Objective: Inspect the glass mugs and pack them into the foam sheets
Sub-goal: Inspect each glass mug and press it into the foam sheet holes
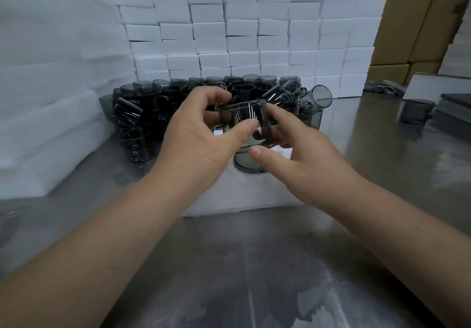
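Centre frame: your left hand [201,133] grips the glass mug [248,116], fingers [219,96] curled round it, right hand [300,154] cupping its side, raised over the foam sheet [242,195], likely for inspection.

Packing station, in a warehouse or factory, was indicated. Brown cardboard cartons [397,21] with printed characters were seen stacked high along the back and right. White foam blocks [244,34] were piled into a wall on a steel worktable [254,264]. Foam sheets [51,85] were heaped at left. Dozens of identical smoky glass mugs [158,98] were massed before the blocks.
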`<state>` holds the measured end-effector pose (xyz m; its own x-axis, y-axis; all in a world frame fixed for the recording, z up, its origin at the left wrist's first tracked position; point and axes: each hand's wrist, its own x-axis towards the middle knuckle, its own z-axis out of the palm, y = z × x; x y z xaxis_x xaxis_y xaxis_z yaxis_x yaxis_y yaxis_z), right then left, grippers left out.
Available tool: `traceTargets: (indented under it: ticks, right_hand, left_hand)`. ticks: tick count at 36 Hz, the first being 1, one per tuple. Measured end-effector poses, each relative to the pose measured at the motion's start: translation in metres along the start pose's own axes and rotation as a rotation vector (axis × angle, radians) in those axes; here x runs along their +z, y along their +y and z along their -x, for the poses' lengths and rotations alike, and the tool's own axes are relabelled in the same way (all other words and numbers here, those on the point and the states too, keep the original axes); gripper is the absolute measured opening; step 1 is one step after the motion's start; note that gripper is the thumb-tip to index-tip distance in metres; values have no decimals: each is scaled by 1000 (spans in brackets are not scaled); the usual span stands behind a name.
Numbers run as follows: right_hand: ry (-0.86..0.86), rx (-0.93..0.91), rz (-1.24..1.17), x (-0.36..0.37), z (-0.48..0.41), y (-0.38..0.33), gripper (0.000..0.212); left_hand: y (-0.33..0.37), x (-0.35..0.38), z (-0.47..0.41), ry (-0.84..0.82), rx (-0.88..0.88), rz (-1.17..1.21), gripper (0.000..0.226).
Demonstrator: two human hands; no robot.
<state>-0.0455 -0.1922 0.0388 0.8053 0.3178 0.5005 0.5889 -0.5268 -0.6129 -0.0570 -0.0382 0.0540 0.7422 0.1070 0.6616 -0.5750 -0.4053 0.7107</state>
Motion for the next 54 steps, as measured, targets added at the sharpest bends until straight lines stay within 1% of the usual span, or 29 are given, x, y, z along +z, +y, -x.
traceTargets:
  ticks: [3,7,10,14,20,23,28,30,34,36,40,44,46,48,49,52,53,54]
  right_hand:
    - [21,6,-12,1,-1,1,79]
    - [69,19,-52,1,-1,2,84]
    - [138,9,-55,1,-1,2,86]
    - [196,-11,-75,3,-2,1,84]
    - [260,-49,-20,2,-2,2,76]
    - [277,-51,-1,2,-1,1,76]
    - [304,-72,4,3,-2,0,67]
    - [311,-67,-13,4,-2,1,68]
    - [324,-60,-35,7,-3,3,77]
    - [320,-60,-38,9,-3,4,80]
    - [290,-51,-39,10,-4,5,85]
    - [263,-38,-38,11,-3,4,89]
    - [240,-36,-53,11,-3,4,87]
    - [224,-29,-76,10,-1,2,81]
    - [222,-27,-98,10,0,1,73]
    - [277,-43,-182,6,1,-2,29]
    - [315,-49,-210,4,0,-2,16]
    - [358,-49,-228,1,-1,-1,10]
  left_hand:
    - [0,1,0,1,-9,20,34]
    - [1,2,3,-45,11,38,38]
    - [1,4,4,-80,64,-84,44]
    - [-1,2,4,-118,158,-242,45]
    - [-3,-1,2,-121,117,-284,56]
    - [0,2,3,-113,93,-241,60]
    - [0,5,6,-112,43,-127,66]
    - [0,7,7,-107,22,-104,68]
    - [1,10,7,-95,-34,-2,58]
    - [0,11,7,-95,-62,34,60]
    - [0,12,8,-101,-96,43,70]
    - [0,13,7,-67,-109,2,70]
    - [1,12,7,-36,-106,-11,71]
    - [0,10,6,-14,-102,-22,74]
    - [-1,8,6,-2,-102,-26,73]
    - [-2,6,4,32,-103,-17,62]
    - [-2,6,3,35,-107,-1,58]
    - [-1,5,3,33,-111,16,55]
